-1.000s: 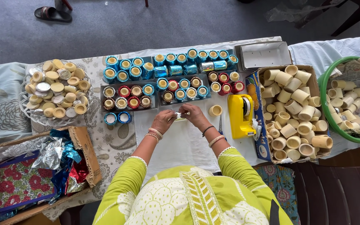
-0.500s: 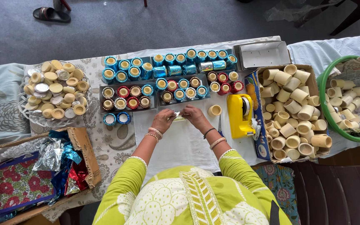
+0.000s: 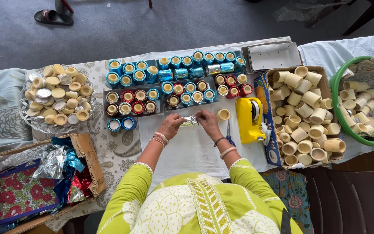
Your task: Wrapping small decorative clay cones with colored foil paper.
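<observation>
While both your hands pinch the silver foil-wrapped cup (image 3: 190, 121) at the middle of the table, keep the foil taut

Your left hand (image 3: 171, 125) grips one end with fingers pressed together, your right hand (image 3: 207, 122) pinches the other; the cup sits just off the white cloth (image 3: 187, 149), below the trays of finished blue and red cups (image 3: 161, 93). Smooth the wrap evenly round the cup before letting go, I'd judge, and mind the bare cup (image 3: 223, 114) and yellow tape dispenser (image 3: 249, 120) near your right hand
</observation>
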